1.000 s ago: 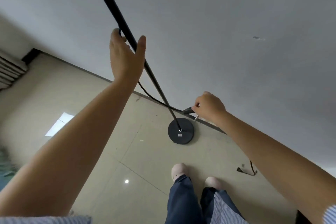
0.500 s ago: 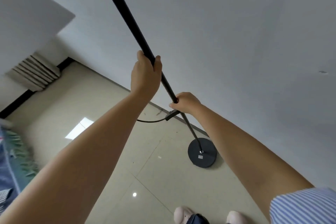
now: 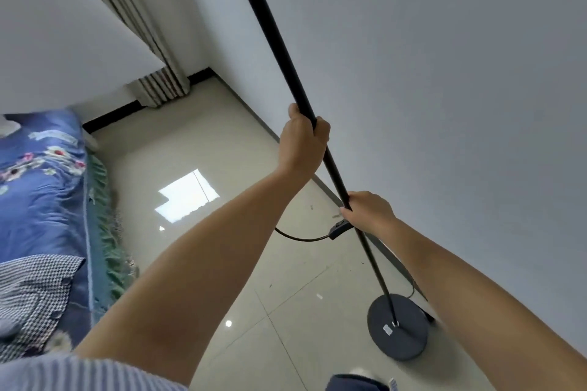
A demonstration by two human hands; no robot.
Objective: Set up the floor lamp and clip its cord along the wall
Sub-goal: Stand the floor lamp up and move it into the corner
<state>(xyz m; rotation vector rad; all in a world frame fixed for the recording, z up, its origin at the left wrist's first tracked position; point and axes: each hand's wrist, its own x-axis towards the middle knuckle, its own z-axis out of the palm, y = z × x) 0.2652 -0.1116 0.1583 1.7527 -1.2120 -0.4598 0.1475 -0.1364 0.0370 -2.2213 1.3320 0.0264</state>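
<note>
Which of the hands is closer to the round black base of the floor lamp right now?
The right hand. It grips the thin black lamp pole lower down, just above the inline cord switch, nearer the round black base. The left hand grips the pole higher up, farther from the base.

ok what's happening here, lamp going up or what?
A person grips the black lamp pole with both hands: left hand higher up, right hand lower, just above the inline switch on the cord. The round base sits on the tile floor close to the wall. No cord clips are visible.
</note>
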